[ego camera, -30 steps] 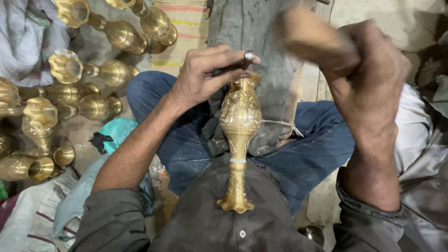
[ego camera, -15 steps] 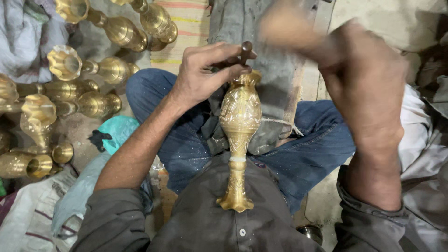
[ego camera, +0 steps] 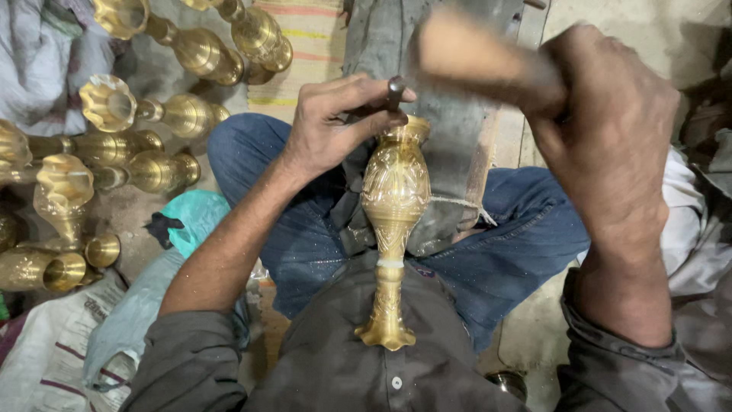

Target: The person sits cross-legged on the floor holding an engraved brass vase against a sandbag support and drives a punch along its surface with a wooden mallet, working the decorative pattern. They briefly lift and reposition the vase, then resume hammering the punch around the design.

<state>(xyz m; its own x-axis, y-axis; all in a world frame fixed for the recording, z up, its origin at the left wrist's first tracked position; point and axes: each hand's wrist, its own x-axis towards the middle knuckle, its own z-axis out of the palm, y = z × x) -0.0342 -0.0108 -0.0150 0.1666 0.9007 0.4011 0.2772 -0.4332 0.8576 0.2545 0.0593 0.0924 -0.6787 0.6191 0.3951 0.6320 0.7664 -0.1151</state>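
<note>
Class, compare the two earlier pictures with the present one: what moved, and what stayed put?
The right hand swung its blurred wooden mallet leftward, towards the punch pinched in the left hand. The brass vase stayed against the body, and both hands kept their holds.

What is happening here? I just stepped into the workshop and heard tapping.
A seated person is working on a brass vase that lies along their lap, its base against their shirt. The left hand pinches a small dark metal punch against the vase's mouth. The right hand grips a wooden-handled tool, blurred and raised beside the punch. More brass vases lie on the floor to the person's left, next to a teal cloth.
</note>
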